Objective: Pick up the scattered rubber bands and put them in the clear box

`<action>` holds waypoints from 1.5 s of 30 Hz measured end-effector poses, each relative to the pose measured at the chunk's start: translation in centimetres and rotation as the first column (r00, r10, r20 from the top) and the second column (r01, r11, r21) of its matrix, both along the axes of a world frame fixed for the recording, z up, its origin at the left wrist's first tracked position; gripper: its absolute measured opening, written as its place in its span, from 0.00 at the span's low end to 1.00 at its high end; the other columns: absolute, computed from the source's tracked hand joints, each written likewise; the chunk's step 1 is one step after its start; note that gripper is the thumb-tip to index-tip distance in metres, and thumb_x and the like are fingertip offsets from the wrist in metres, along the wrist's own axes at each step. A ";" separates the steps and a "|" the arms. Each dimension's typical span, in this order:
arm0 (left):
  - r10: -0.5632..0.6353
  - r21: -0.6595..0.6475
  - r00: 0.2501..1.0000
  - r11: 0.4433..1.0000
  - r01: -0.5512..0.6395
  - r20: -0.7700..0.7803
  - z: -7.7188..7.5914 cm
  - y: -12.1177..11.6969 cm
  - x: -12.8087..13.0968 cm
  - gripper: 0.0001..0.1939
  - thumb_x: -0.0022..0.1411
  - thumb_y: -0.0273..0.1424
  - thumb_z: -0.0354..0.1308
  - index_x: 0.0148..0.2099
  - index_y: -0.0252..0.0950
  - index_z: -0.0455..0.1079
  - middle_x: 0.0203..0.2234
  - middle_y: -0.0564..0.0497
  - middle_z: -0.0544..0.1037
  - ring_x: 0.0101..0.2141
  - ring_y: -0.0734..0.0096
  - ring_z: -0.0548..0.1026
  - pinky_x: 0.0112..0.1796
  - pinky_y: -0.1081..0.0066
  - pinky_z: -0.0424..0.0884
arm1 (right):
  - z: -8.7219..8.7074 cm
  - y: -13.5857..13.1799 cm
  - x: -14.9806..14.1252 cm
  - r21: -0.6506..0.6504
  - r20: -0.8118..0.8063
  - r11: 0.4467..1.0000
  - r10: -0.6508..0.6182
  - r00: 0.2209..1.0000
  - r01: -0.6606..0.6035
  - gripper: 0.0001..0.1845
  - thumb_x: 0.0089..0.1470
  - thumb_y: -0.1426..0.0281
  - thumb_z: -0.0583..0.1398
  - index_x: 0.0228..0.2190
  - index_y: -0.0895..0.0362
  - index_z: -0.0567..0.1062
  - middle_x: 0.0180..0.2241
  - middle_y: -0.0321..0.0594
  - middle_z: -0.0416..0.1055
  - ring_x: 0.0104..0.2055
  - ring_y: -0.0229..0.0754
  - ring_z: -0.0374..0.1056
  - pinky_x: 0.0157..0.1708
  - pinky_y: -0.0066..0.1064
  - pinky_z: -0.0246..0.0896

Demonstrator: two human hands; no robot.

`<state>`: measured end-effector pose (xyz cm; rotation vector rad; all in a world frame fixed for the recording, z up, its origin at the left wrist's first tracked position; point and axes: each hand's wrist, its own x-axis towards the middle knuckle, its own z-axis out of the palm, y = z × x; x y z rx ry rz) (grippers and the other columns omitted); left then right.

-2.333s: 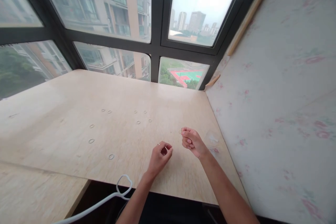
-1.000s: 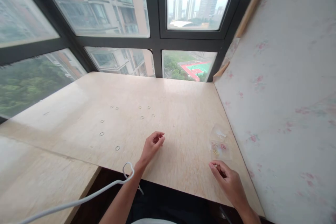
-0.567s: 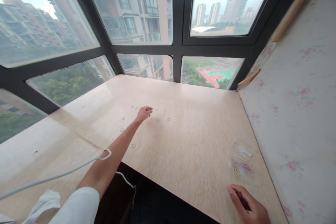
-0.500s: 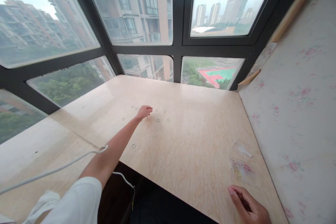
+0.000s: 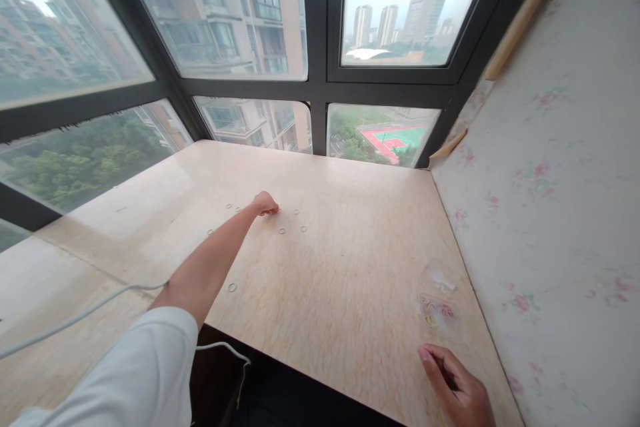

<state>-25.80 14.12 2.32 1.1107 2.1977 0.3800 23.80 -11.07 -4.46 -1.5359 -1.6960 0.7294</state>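
My left hand [image 5: 266, 203] reaches far across the table, palm down. Its fingers are pressed together at the tabletop, against or right beside a small thin ring [image 5: 279, 211]; whether they grip it is hidden. Similar pale rings lie scattered around it: one ring [image 5: 297, 212] and another ring [image 5: 303, 229] to the right, one ring [image 5: 283, 231] just nearer, and one ring [image 5: 233, 287] close to the front edge. My right hand [image 5: 457, 383] rests curled at the lower right, thumb against forefinger, nothing visible in it. Beyond it stands a clear plastic box [image 5: 453, 327] with red and yellow rings.
The wood-grained table [image 5: 360, 293] reaches to dark-framed windows. A papered wall [image 5: 560, 213] bounds it on the right. A white cable [image 5: 85, 313] passes beside my left forearm, and a box lid [image 5: 430, 273] with white pieces lies behind the box.
My left hand has shifted right relative to the rings and lowered its fingers to the ring there. My right hand stays curled by the box. The whole view has swung slightly right.
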 end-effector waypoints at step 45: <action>-0.541 0.351 0.314 0.794 0.497 0.780 5.5 -10.2 18.4 0.05 0.47 0.30 0.60 0.24 0.34 0.70 0.20 0.54 0.68 0.19 0.80 0.61 0.22 0.74 0.59 | 1.6 -0.5 -1.4 0.002 -0.029 1.000 0.016 0.999 -0.016 0.20 0.60 0.55 0.53 0.28 0.56 0.75 0.23 0.39 0.72 0.25 0.40 0.68 0.25 0.25 0.64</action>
